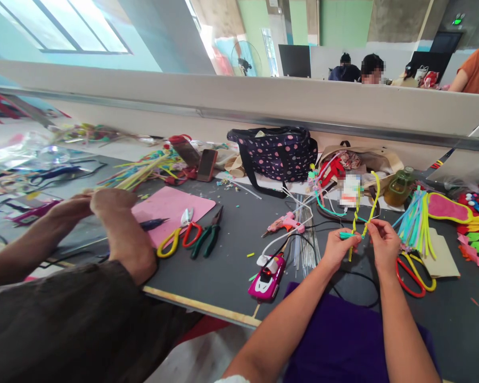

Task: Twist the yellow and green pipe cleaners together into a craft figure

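Note:
My left hand point(337, 248) and my right hand point(383, 244) are raised side by side over the dark table point(231, 266). Both pinch a yellow pipe cleaner point(366, 213) that is twisted into a loop rising above my fingers. A short teal piece point(346, 234) is wound on it at my left fingertips. A purple cloth point(335, 335) lies under my forearms.
A co-worker's arms point(115, 234) work at the left near a pink sheet point(171, 207), scissors point(179, 236) and green pliers point(209, 236). A pink glue gun point(287, 222), a pink toy car point(268, 276), a dotted bag point(277, 151), red-handled scissors point(413, 271) and bundled pipe cleaners point(417, 223) surround my hands.

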Tool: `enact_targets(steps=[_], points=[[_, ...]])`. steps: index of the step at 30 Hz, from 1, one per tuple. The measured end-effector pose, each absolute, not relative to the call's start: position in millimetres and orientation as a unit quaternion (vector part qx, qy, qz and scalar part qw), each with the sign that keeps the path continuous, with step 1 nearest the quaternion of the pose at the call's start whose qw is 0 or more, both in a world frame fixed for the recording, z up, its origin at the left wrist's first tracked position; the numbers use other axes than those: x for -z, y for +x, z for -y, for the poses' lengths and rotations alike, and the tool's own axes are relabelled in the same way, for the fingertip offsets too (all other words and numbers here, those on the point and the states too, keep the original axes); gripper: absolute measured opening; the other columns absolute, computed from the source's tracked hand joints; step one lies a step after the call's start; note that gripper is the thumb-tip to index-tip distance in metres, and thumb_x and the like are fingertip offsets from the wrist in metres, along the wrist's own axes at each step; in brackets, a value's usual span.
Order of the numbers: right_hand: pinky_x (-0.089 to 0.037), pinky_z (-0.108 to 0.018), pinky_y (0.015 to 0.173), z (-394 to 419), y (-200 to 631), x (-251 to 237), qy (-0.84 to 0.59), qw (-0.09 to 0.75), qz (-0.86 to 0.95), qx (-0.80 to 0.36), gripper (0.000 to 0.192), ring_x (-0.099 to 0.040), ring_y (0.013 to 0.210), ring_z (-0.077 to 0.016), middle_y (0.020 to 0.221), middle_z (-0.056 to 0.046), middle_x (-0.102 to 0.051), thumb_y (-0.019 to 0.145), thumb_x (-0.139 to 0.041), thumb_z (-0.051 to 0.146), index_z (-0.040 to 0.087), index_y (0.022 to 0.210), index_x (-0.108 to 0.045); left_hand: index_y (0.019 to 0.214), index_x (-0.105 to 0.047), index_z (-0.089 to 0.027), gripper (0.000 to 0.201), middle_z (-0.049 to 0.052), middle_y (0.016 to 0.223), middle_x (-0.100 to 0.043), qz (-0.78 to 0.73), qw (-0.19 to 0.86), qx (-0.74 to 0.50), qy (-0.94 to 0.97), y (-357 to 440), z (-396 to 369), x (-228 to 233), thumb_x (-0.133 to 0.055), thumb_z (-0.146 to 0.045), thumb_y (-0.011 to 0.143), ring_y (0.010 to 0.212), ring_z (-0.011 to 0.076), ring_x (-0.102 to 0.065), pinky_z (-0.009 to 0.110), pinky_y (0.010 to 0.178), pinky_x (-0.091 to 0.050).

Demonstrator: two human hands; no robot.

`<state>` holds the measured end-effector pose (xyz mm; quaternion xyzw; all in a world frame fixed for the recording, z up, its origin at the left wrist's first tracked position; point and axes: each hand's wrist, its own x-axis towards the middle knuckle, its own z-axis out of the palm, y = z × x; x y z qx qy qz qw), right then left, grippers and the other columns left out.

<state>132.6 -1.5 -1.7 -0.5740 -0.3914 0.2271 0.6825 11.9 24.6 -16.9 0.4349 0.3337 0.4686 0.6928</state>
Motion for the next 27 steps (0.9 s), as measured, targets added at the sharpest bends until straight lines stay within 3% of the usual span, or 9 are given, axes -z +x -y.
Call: enact_targets(steps=[11,17,27], points=[[-0.034,-0.021,0.04,-1.6,127.4,1.0,-0.527,0.723,0.307,-0.324,0.033,-0.044,0.044,-0.0075,0.063,0.001,-0.062,0.064,-0.076,0.039,0.017,0.084,-0.062,0.074,-0.066,-0.013,0.034,0.004,0.065,-0.063,-0.311,0.757,-0.425,0.388,11.9,-21.0,14.1,-0.08,-0.041,0.06,0.056,0.0129,-0.056,0.026,0.053,-0.048],[-0.036,-0.02,0.04,-2.6,128.0,4.5,-0.535,0.706,0.307,-0.347,0.03,-0.049,0.048,-0.0089,0.065,-0.002,-0.066,0.064,-0.075,0.039,0.016,0.078,-0.063,0.077,-0.069,-0.013,0.03,0.004,0.072,-0.066,-0.307,0.715,-0.486,0.397,5.9,-30.2,13.2,-0.07,-0.043,0.071,0.063,0.0124,-0.057,0.024,0.061,-0.044],[-0.031,-0.016,0.034,-7.3,127.4,15.7,-0.522,0.683,0.252,-0.444,0.036,-0.051,0.048,-0.0076,0.071,-0.003,-0.069,0.055,-0.081,0.034,0.016,0.081,-0.064,0.079,-0.069,-0.013,0.029,0.004,0.069,-0.066,-0.307,0.705,-0.508,0.389,0.8,-41.5,16.9,-0.071,-0.04,0.07,0.06,0.011,-0.055,0.024,0.062,-0.041]])
